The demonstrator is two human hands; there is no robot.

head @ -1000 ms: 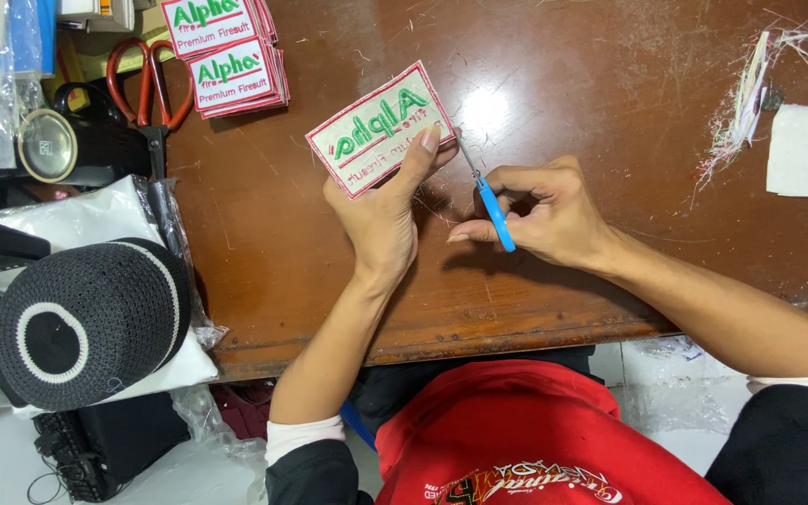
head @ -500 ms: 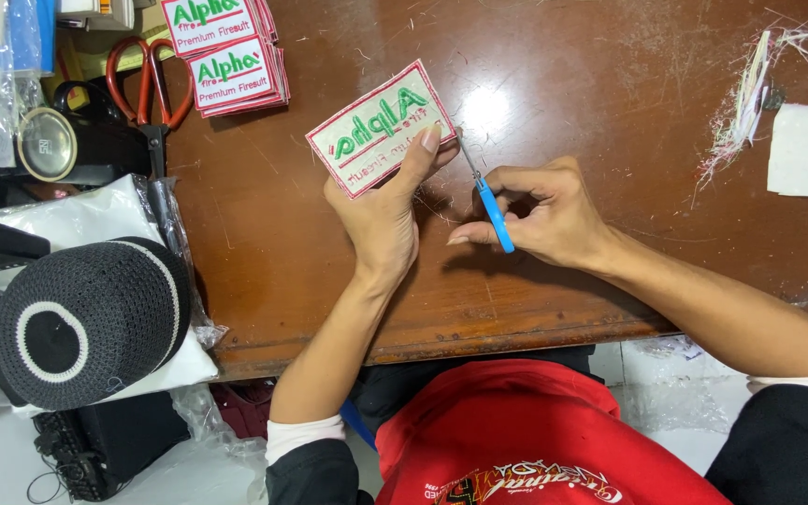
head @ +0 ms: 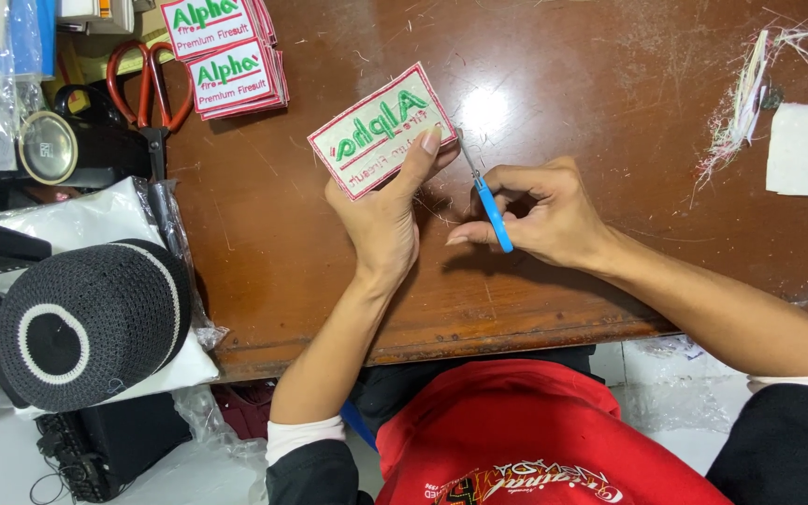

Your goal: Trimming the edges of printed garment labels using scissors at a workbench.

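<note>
Scratched brown wooden surface (head: 610,93), left hand (head: 385,220) closed on embroidered patch (head: 376,131) near the middle, right hand (head: 544,210) gripping blue-handled thread snips (head: 488,201) at the patch's edge, stacked patches (head: 226,56) and red scissors (head: 147,84) upper left, black knitted cap (head: 86,323) lower left.

A single head camera looks steeply down, close over the wooden table (head: 610,84).

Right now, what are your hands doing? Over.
Left hand holds patch. Right hand holds blue snips at patch edge. Nothing in the way.
</note>
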